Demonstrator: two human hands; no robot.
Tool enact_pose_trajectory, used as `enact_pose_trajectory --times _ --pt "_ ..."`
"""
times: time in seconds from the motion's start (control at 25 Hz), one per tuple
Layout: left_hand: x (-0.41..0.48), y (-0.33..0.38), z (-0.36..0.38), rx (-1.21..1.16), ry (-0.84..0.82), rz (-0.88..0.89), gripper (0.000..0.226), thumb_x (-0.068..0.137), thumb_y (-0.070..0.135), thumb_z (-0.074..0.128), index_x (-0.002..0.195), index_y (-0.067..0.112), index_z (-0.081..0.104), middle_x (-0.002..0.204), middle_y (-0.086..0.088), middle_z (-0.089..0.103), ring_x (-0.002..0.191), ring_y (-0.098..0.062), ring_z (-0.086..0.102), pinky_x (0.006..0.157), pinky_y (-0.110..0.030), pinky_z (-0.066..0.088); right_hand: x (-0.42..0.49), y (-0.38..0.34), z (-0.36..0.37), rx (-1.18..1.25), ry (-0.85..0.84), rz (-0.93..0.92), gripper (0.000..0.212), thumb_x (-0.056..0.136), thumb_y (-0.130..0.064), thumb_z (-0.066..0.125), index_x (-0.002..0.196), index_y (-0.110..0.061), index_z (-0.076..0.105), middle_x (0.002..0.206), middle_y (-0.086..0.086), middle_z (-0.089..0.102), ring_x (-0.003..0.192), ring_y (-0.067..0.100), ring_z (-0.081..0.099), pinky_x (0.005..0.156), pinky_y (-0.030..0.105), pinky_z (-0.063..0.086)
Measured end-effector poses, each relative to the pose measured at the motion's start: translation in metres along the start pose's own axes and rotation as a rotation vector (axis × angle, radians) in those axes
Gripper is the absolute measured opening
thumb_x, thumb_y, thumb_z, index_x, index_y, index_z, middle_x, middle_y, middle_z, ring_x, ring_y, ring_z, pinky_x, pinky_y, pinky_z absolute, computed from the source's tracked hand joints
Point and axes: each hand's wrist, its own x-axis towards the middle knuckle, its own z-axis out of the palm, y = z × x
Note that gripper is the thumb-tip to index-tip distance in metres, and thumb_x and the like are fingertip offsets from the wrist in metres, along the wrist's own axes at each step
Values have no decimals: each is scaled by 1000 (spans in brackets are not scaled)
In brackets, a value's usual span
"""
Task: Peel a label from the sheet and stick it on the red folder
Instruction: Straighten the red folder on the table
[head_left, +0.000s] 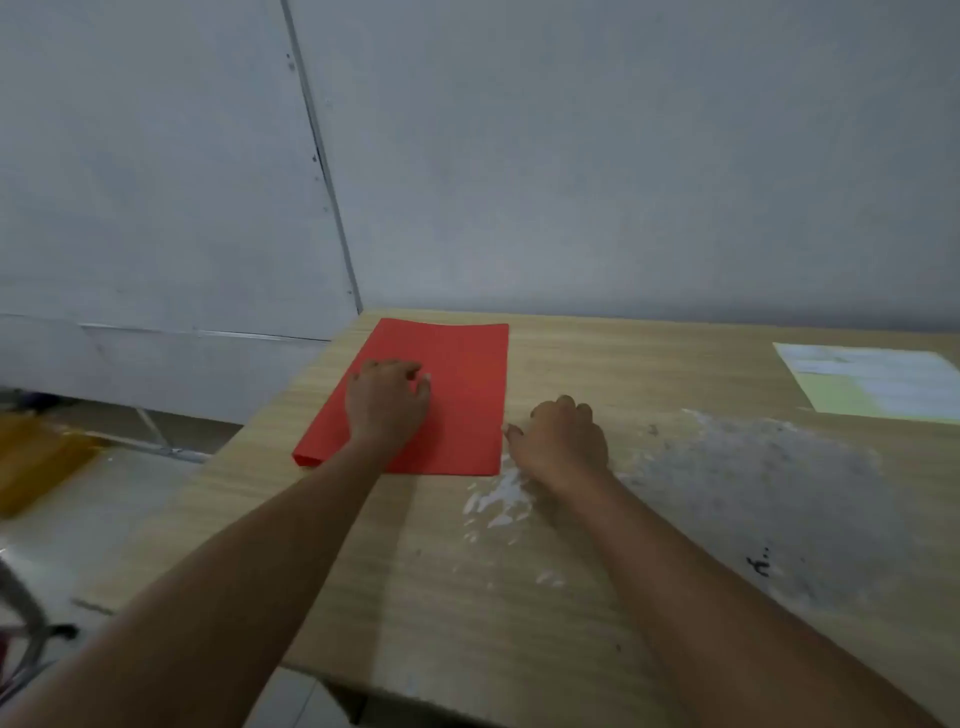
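Note:
The red folder (467, 364) lies flat at the far left corner of the wooden table (597, 597). My left hand (387, 402) rests palm down on the folder's left half, fingers slightly curled and apart, holding nothing that I can see. Just off the folder's right edge, my right hand (563, 436) sits on the table with curled fingers and its thumb touching that edge. The label sheet (878, 382), pale yellow-green with white labels, lies far right near the wall, away from both hands.
A grey wall stands directly behind the table. White and grey scuffed patches (743, 467) mark the tabletop to the right of my right hand. Left of the table the floor drops away, with a yellow object (36, 462) lying there.

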Motion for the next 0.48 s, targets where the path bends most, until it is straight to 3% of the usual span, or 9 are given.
enact_pose_trajectory --times 0.2,0.32,0.48 --pt "-4 -53 -15 248 -37 -257 51 93 44 46 132 13 58 134 -12 55 120 -37 47 99 -51 37 -1 -24 13 -43 22 27 49 93 -52 53 117 -10 65 135 11 52 126 31 45 97 43 41" --pt "-7 -57 -12 182 -94 -335 51 94 44 46 128 8 58 130 -16 53 117 -39 49 97 -51 43 -1 -29 18 -49 48 41 49 92 -51 54 116 -10 66 133 12 52 125 31 45 97 43 41" --pt "-10 -53 -9 130 -97 -305 46 95 42 47 119 5 62 120 -16 57 112 -37 52 93 -49 46 -2 -31 22 -40 76 50 46 92 -49 55 114 -10 66 130 12 54 125 31 46 96 43 42"
